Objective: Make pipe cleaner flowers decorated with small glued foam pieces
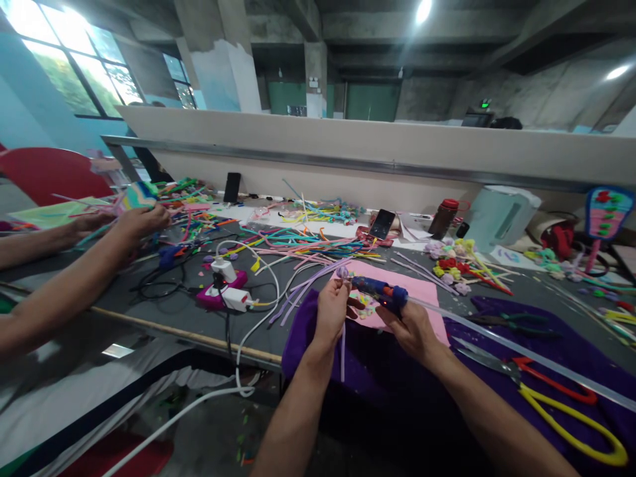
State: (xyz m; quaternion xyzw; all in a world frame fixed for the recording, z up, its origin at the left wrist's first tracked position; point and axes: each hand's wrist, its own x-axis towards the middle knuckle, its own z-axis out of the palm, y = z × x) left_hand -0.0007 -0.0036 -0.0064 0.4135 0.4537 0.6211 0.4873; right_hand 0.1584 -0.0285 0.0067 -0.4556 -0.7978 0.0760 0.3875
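Observation:
My left hand (332, 309) pinches a small lilac pipe-cleaner flower (342, 272), and its thin stem hangs down past my wrist. In my right hand (411, 324) is a blue hot glue gun (380, 291) whose nozzle points left at the flower. A long clear glue stick (521, 350) trails out of the gun toward the right. Both hands hover over a pink felt sheet (397, 281) lying on purple cloth (546, 331).
Yellow-handled scissors (571, 411) and red-handled ones (551, 377) lie on the cloth at right. Colourful pipe cleaners (298, 242), finished flowers (452, 262), a phone (381, 224) and a pink power strip (218, 295) cover the table. Another person's arms (74, 278) work at left.

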